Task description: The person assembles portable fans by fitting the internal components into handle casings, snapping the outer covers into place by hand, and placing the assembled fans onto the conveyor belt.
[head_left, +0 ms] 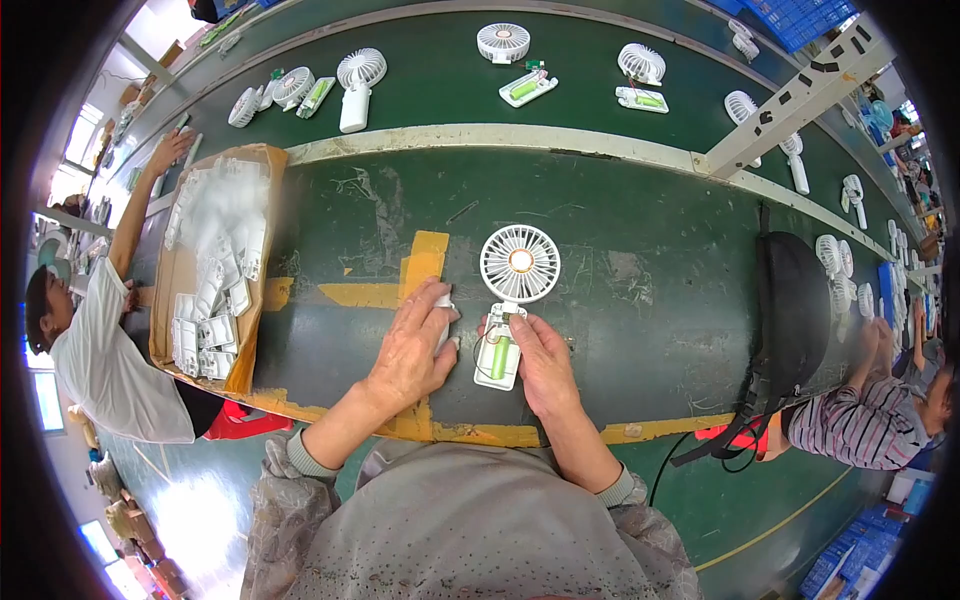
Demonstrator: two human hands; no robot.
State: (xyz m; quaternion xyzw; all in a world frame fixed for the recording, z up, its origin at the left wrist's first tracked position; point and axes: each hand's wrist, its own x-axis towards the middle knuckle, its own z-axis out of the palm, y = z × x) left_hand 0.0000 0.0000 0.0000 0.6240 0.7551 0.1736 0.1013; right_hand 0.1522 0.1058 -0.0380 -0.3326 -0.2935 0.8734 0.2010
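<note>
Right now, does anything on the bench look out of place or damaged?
A black bag lies on the green bench, its straps hanging over the near edge; it looks out of place near an opened fan. The bench is also scuffed, with ragged yellow tape.

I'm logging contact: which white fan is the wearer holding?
The nearest fan, its opened handle in the right hand, green battery showing; the other fans lie farther off, touched by neither hand.
</note>
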